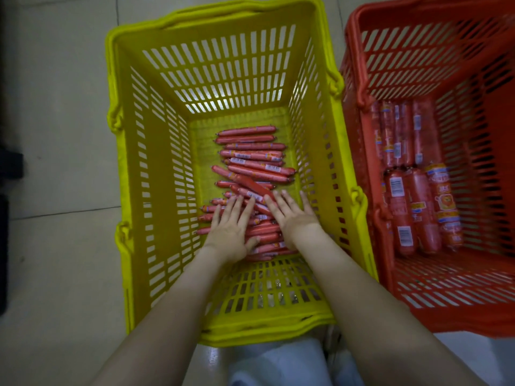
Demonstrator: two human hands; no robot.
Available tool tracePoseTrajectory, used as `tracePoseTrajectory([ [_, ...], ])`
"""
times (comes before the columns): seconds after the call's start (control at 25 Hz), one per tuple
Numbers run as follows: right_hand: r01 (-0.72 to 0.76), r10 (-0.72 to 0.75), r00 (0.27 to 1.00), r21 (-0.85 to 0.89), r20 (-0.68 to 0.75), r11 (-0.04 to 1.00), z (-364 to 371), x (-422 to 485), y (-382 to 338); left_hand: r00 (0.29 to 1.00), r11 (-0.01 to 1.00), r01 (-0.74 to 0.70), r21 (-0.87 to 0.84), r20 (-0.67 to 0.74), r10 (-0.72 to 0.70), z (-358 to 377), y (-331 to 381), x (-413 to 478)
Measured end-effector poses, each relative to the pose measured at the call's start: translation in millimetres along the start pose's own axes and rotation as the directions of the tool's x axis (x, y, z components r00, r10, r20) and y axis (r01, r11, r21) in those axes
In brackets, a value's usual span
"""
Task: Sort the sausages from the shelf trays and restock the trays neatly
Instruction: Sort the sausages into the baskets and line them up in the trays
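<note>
Several thin red sausages point(252, 157) lie in a loose pile on the bottom of a yellow slotted basket point(133, 151). Both of my arms reach down into it. My left hand point(231, 232) lies flat on the near sausages with fingers spread and straight. My right hand point(292, 211) rests palm down beside it, fingers straight, its fingertips touching a slanted sausage point(250, 185) that lies across the pile. Neither hand grips anything. A red slotted basket point(359, 79) to the right holds several thicker, shorter sausages point(412, 207) laid side by side in two rows.
Both baskets stand side by side on a pale tiled floor point(55, 107). A dark object point(8, 168) sits at the far left edge. My knees in light clothing point(278, 363) show below the yellow basket.
</note>
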State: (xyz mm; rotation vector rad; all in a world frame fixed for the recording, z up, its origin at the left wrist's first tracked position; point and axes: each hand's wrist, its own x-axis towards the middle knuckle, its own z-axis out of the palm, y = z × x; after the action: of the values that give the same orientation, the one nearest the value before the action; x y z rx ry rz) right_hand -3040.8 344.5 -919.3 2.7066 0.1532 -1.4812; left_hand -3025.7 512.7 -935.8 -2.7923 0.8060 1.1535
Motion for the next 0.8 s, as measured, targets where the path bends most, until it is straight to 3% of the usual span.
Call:
tracePoseTrajectory([
  [0.08, 0.027, -0.027, 1.000, 0.061, 0.005, 0.998, -5.8, -4.1, -1.0, 0.997, 1.000, 0.016, 0.019, 0.079, -0.017, -3.5, 5.0, -1.3],
  [0.12, 0.047, -0.046, 0.999, 0.110, -0.006, 0.993, -8.5, -4.4, -0.3, 0.999, 1.000, 0.001, 0.018, 0.054, -0.002, -7.3, 6.2, -2.3],
  [0.2, 0.090, -0.083, 0.995, 0.165, -0.053, 0.982, -10.6, -4.5, 1.7, 0.985, 0.995, -0.035, 0.091, -0.168, 0.050, -15.9, 9.2, -3.3],
  [0.28, 0.138, -0.128, 0.989, 0.131, -0.080, 0.982, -8.6, -4.9, 2.1, 0.951, 0.986, 0.020, 0.164, -0.308, 0.032, -18.5, 12.7, -4.8],
  [0.36, 0.180, -0.176, 0.982, 0.052, -0.066, 0.982, -3.9, -4.9, 0.2, 0.976, 0.976, 0.045, 0.213, -0.219, 0.003, -12.3, 11.3, -3.0],
  [0.48, 0.116, -0.117, 0.993, -0.040, -0.022, 0.992, 0.2, -2.1, -3.4, 0.991, 0.976, 0.135, 0.171, -0.003, -0.136, -4.1, 11.4, 3.1],
  [0.64, 0.026, -0.027, 0.999, -0.045, -0.018, 0.999, -0.7, -1.3, -11.1, 0.981, 0.955, 0.194, 0.225, -0.018, -0.195, -4.3, 19.4, 4.2],
  [0.72, 0.027, -0.025, 0.999, 0.050, -0.041, 0.998, -14.2, -16.2, -10.8, 0.982, 0.960, 0.186, 0.210, 0.002, -0.190, -14.4, 22.6, -1.9],
  [0.8, 0.042, -0.010, 0.985, 0.181, -0.170, 0.983, -37.9, -47.2, -6.2, 0.991, 0.980, 0.134, 0.147, -0.037, -0.130, -36.2, 29.4, -18.8],
])
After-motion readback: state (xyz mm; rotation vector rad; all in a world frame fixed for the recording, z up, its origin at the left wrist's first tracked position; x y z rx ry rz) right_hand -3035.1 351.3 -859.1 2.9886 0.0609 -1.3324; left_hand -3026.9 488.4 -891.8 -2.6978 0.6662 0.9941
